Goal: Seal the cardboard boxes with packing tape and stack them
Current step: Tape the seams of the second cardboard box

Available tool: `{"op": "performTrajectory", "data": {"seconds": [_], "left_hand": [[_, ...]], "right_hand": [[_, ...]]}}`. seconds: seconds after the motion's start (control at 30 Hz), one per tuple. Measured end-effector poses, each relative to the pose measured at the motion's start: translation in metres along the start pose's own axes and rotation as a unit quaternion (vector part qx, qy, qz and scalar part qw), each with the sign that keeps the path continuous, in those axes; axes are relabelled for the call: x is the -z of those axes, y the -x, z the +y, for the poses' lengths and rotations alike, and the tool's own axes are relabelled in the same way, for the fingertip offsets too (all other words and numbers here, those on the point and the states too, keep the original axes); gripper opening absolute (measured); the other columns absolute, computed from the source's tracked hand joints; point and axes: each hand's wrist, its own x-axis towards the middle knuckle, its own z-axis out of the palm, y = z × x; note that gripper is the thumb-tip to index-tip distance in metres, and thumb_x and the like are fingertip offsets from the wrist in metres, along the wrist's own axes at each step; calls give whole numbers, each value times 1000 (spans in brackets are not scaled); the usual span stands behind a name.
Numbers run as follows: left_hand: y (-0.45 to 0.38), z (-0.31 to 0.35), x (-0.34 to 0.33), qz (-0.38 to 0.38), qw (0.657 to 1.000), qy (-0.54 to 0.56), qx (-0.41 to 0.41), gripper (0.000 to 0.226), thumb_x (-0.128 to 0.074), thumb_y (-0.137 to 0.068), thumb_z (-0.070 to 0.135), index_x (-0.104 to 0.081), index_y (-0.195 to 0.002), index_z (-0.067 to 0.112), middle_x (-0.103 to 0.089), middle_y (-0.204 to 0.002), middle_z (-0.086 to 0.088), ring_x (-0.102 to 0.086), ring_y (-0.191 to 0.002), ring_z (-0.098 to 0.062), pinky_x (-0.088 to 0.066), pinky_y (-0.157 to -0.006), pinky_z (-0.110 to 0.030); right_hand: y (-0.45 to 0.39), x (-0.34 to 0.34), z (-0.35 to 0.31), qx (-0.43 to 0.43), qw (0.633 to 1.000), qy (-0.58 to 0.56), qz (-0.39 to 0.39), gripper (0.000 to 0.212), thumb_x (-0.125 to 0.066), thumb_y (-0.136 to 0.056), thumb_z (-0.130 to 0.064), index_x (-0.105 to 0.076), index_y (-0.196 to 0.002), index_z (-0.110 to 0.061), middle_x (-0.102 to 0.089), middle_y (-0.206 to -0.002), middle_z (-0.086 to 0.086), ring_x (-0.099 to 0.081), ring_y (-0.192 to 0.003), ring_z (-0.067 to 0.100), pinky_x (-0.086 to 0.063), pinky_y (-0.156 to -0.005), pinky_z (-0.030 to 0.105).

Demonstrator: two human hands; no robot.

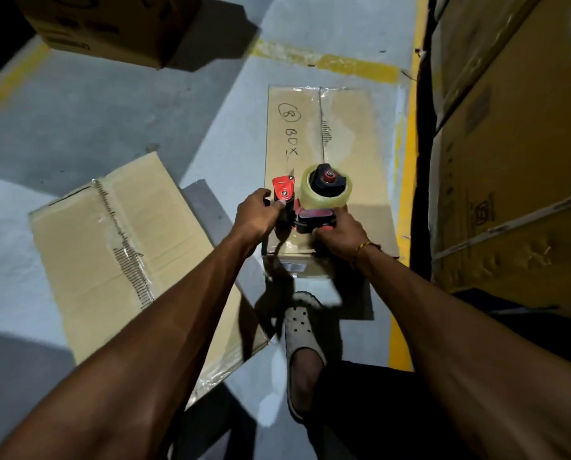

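Stacked cartons (516, 154) wall off the space to the right of the right hand, well apart from it; another carton (111, 24) sits far ahead of the left hand, and a taped carton (111, 247) lies flat on the floor off to the left of the left forearm. The box being sealed (330, 137) lies directly under and ahead of both hands, long axis running away from the person, centre seam already glossy with tape further out; "BOX" is scrawled on its left flap. Tape dispenser (305, 204) sits at the near end of that box, between the two hands, clear roll (325, 190) uppermost. Right hand (338, 235) is wrapped round the dispenser's handle. Left hand (255, 217) pinches at the red blade guard, thumb on its face; whether it also holds the loose tape end is hard to tell, the spot being shadowed. Judgement: the strip is being started or cut at the near edge. To do it well, anchor the tape over the near edge first, keep the roller pressed flat along the seam, then tilt the blade sharply to cut, left fingers clear of the teeth. A sandalled foot (302, 323) stands just behind the box.
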Motion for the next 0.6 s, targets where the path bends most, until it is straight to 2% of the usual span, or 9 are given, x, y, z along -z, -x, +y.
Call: {"op": "performTrajectory", "data": {"seconds": [0.1, 0.2, 0.23, 0.3, 0.33, 0.4, 0.47, 0.53, 0.6], "left_hand": [[13, 8, 5, 39, 996, -75, -4, 58, -60, -100, 23, -36, -150, 7, -51, -145, -18, -51, -129, -35, -43, -97, -38], [24, 10, 13, 66, 996, -64, 17, 55, -60, -99, 27, -44, -147, 8, -52, -146, -16, -51, -131, -34, -45, -106, -42], [30, 8, 18, 69, 996, -56, 20, 48, -60, -98, 29, -52, -141, 9, -58, -140, -14, -56, -126, -33, -47, -105, -43], [47, 4, 29, 68, 997, -31, 17, 28, -62, -96, 30, -68, -116, 12, -70, -119, -10, -65, -111, -31, -54, -96, -44], [59, 1, 36, 69, 997, -15, 16, 19, -62, -95, 30, -70, -100, 14, -74, -106, -9, -68, -103, -31, -57, -90, -44], [88, -4, 53, 76, 997, 12, 11, 17, -61, -94, 27, -66, -80, 18, -74, -87, -7, -71, -89, -30, -57, -81, -44], [123, -11, 73, 86, 996, 26, -1, 19, -60, -96, 23, -64, -78, 18, -73, -81, -6, -70, -80, -26, -56, -76, -40], [160, -24, 92, 83, 996, 32, -15, 17, -58, -98, 22, -66, -85, 16, -74, -83, -5, -68, -76, -21, -53, -74, -35], [193, -43, 109, 86, 996, 31, -11, 16, -57, -98, 22, -67, -88, 15, -74, -83, -4, -68, -75, -20, -51, -73, -34]], "right_hand": [[6, 1, -7, 6, 999, 52, -8, 38, -64, -90, -25, -58, -126, -13, -65, -124, 18, -60, -115, 38, -49, -91, 38], [22, 2, -20, 36, 992, 116, 42, 31, -61, -93, -27, -55, -118, -10, -62, -122, 19, -58, -113, 40, -42, -80, 37], [29, 3, -25, 49, 990, 122, 55, 29, -59, -94, -28, -55, -116, -9, -63, -120, 20, -59, -110, 41, -39, -77, 36], [45, 5, -38, 70, 990, 103, 59, 27, -59, -95, -29, -56, -114, -10, -65, -117, 20, -60, -109, 41, -38, -76, 35], [56, 6, -46, 80, 992, 81, 54, 26, -61, -95, -29, -59, -114, -11, -66, -117, 18, -60, -109, 40, -41, -77, 35], [81, 8, -64, 112, 993, 34, 29, 20, -64, -95, -27, -65, -109, -14, -69, -110, 13, -62, -106, 35, -47, -82, 36], [107, 7, -79, 148, 989, -4, -13, 12, -66, -93, -23, -66, -102, -14, -68, -92, 8, -66, -96, 35, -49, -77, 38], [136, 5, -91, 166, 984, -43, -43, 13, -66, -93, -20, -65, -102, -11, -62, -76, 3, -66, -82, 33, -47, -68, 35], [163, 1, -99, 179, 981, -62, -49, 14, -66, -93, -20, -66, -103, -12, -63, -70, 4, -68, -78, 32, -52, -71, 38]]}}
